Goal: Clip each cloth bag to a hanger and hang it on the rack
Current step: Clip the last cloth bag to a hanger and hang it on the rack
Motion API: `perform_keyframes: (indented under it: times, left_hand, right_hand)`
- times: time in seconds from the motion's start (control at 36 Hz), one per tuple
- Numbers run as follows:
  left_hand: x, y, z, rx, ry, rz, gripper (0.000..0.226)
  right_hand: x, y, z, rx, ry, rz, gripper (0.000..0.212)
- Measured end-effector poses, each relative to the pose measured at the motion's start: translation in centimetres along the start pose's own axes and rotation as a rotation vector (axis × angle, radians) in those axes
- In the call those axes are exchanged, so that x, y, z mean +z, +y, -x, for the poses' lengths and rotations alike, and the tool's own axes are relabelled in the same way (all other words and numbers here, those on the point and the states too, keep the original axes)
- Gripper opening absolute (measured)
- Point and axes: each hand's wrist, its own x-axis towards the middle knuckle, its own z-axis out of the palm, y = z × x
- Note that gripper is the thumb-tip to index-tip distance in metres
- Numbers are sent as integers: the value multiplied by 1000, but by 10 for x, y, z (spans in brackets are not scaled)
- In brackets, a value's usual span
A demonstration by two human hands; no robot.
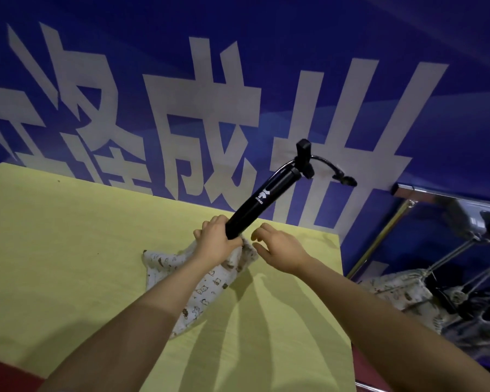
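A blue wall banner [266, 32] with large white characters stands behind a yellow-covered table [54, 236]. Dark red floor [0, 374] shows at the lower left.

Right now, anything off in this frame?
Yes: the left hand grips a black pump above the cloth bag on the yellow table, no hanger. Right hand hovers open.

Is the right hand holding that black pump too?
No, only the left hand grips the black pump; the right hand hovers beside it with open fingers, touching nothing.
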Motion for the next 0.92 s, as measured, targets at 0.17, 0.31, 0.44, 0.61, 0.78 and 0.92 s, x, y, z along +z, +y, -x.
perform_keyframes:
  times: [0.17, 0.31, 0.44, 0.61, 0.78, 0.92]
  left_hand:
    - [-10, 0, 7, 17, 70, 124, 27]
    - [-20, 4, 13, -76, 94, 259, 32]
    - [-19, 1, 13, -129, 86, 391, 43]
    - [-16, 4, 10, -162, 122, 506, 41]
    - [-11, 7, 6, -162, 169, 498, 58]
    - [-8, 9, 2, -153, 176, 519, 57]
  right_hand:
    - [11, -25, -15, 188, -134, -333, 34]
    - [8, -36, -19, 186, -151, -277, 28]
    - [-2, -31, -19, 190, -46, -263, 20]
    - [-14, -21, -12, 235, 8, -485, 9]
    - [-45, -29, -13, 387, 261, -1138, 22]
    - [-67, -32, -22, 344, 313, -1151, 18]
